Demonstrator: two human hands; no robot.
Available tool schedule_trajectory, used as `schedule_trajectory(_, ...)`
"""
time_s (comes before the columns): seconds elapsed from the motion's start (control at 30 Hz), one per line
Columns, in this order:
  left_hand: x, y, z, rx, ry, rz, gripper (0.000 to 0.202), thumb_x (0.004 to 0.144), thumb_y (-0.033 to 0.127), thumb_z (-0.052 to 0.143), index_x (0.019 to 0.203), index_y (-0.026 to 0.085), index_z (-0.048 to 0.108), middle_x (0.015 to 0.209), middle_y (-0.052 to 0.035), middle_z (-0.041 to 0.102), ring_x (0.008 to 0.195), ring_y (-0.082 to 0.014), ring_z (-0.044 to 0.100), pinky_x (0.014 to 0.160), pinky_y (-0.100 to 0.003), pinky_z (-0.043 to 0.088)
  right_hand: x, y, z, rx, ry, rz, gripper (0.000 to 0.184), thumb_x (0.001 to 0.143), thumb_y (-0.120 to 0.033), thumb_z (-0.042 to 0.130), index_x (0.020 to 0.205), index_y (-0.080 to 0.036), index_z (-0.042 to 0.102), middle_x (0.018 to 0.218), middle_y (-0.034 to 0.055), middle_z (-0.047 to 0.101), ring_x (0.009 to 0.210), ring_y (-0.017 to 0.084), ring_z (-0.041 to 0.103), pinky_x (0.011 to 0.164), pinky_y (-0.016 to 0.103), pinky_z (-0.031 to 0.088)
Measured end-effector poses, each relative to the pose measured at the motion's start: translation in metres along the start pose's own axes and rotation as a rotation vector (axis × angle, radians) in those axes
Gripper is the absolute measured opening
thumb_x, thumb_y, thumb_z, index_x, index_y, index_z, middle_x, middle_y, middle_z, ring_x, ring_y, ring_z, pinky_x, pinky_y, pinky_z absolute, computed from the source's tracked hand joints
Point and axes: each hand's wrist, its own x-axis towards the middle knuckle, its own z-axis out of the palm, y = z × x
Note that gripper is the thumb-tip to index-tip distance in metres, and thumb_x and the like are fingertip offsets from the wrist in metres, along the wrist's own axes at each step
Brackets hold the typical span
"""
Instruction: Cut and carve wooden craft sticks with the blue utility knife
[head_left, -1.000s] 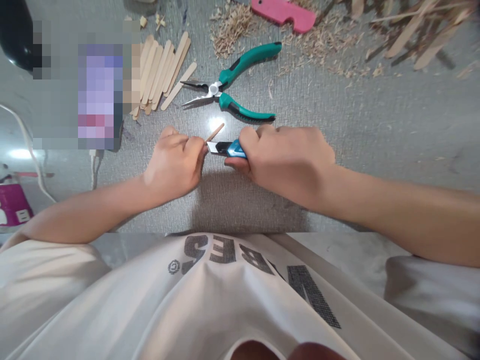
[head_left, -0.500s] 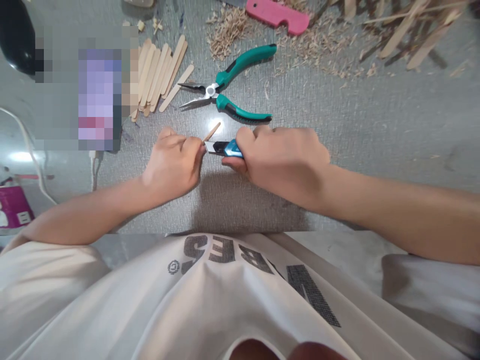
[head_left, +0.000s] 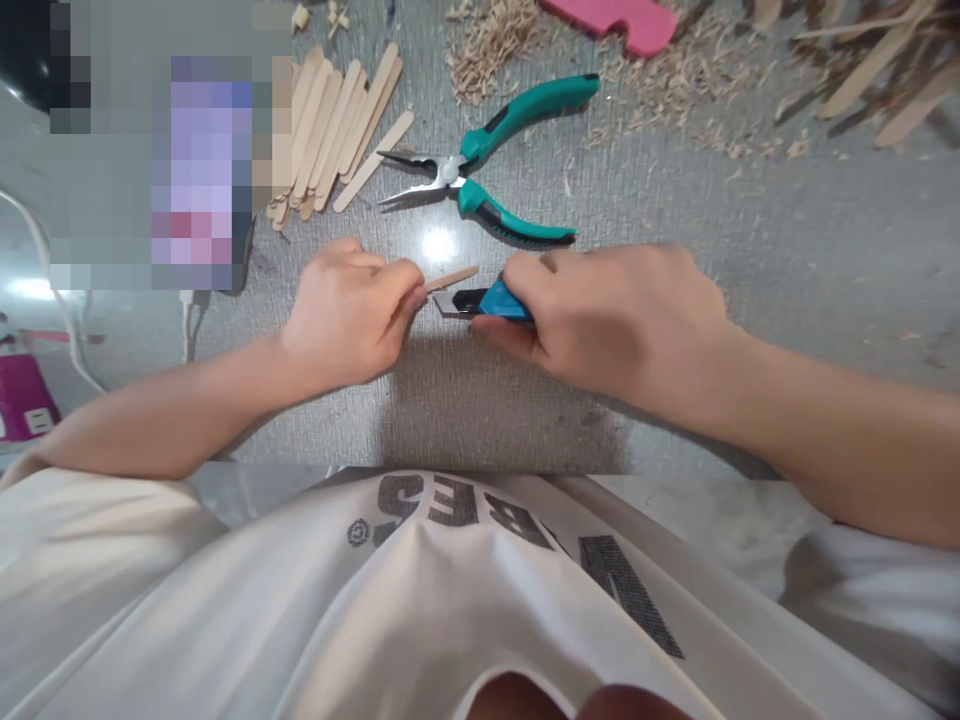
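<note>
Between the thumb and fingers of my left hand (head_left: pixel 356 310) a thin wooden craft stick (head_left: pixel 452 278) is pinched, its free end pointing right. My right hand (head_left: pixel 622 325) is wrapped round a blue utility knife (head_left: pixel 501 302). The knife's bare blade points left, just below the stick and close to my left fingertips; whether it touches the wood I cannot tell. Long-nose pliers (head_left: pixel 450 172) with green handles lie spread just beyond my hands. Left of the pliers sits a row of craft sticks (head_left: pixel 330 125).
Wood shavings (head_left: pixel 495 50) lie at the back, near a pink tool handle (head_left: pixel 622 22). More sticks (head_left: pixel 877 80) are heaped at the far right. At left are a pixelated phone-like object (head_left: pixel 199 180) with a white cable (head_left: pixel 191 325) and a purple packet (head_left: pixel 26 395).
The knife and my right hand have moved right, away from my left fingers. The stick has swung from slanting upward to nearly level. The view has shifted, so table objects sit slightly higher.
</note>
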Motion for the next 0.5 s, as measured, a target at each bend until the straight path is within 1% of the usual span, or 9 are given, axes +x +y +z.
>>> schedule_trajectory(0.07, 0.001, 0.001, 0.000, 0.017, 0.021, 0.023, 0.041, 0.120, 0.040, 0.044, 0.088, 0.027, 0.066, 0.063, -0.0020, 0.061, 0.058, -0.0233, 0.056, 0.070, -0.045, 0.039, 0.000, -0.001, 0.000, -0.021, -0.006, 0.012, 0.068, 0.122, -0.063, 0.035, 0.149, -0.016, 0.076, 0.118, 0.0212, 0.088, 0.093, 0.037, 0.079, 0.066, 0.041, 0.024)
schedule_trajectory(0.17, 0.002, 0.003, 0.000, 0.029, 0.050, 0.052, 0.040, 0.120, 0.036, 0.045, 0.087, 0.026, 0.066, 0.063, -0.0023, 0.063, 0.057, -0.0219, 0.054, 0.068, -0.045, 0.038, 0.001, -0.001, 0.003, -0.018, 0.020, 0.013, 0.069, 0.122, -0.065, 0.033, 0.147, -0.018, 0.078, 0.116, 0.0201, 0.088, 0.088, 0.035, 0.077, 0.068, 0.039, 0.025)
schedule_trajectory(0.23, 0.002, 0.004, 0.000, 0.030, 0.037, 0.037, 0.040, 0.119, 0.037, 0.045, 0.087, 0.026, 0.066, 0.064, -0.0026, 0.063, 0.058, -0.0222, 0.056, 0.069, -0.045, 0.040, 0.002, 0.000, 0.006, -0.001, 0.050, -0.003, 0.069, 0.122, -0.065, 0.034, 0.144, -0.018, 0.079, 0.113, 0.0193, 0.088, 0.083, 0.033, 0.074, 0.070, 0.039, 0.027)
schedule_trajectory(0.37, 0.001, 0.004, 0.001, 0.021, 0.007, -0.029, 0.043, 0.120, 0.041, 0.042, 0.087, 0.029, 0.067, 0.064, -0.0038, 0.064, 0.061, -0.0243, 0.060, 0.071, -0.046, 0.044, 0.002, 0.002, 0.010, 0.029, 0.079, -0.017, 0.068, 0.122, -0.063, 0.034, 0.143, -0.017, 0.080, 0.109, 0.0191, 0.088, 0.081, 0.032, 0.073, 0.073, 0.039, 0.030)
schedule_trajectory(0.5, 0.001, 0.003, 0.001, 0.047, 0.024, 0.015, 0.043, 0.120, 0.040, 0.042, 0.087, 0.028, 0.068, 0.063, -0.0031, 0.064, 0.059, -0.0232, 0.059, 0.069, -0.046, 0.043, 0.002, 0.004, 0.011, 0.047, 0.105, -0.042, 0.068, 0.123, -0.063, 0.032, 0.143, -0.018, 0.079, 0.111, 0.0185, 0.089, 0.080, 0.031, 0.071, 0.072, 0.038, 0.029)
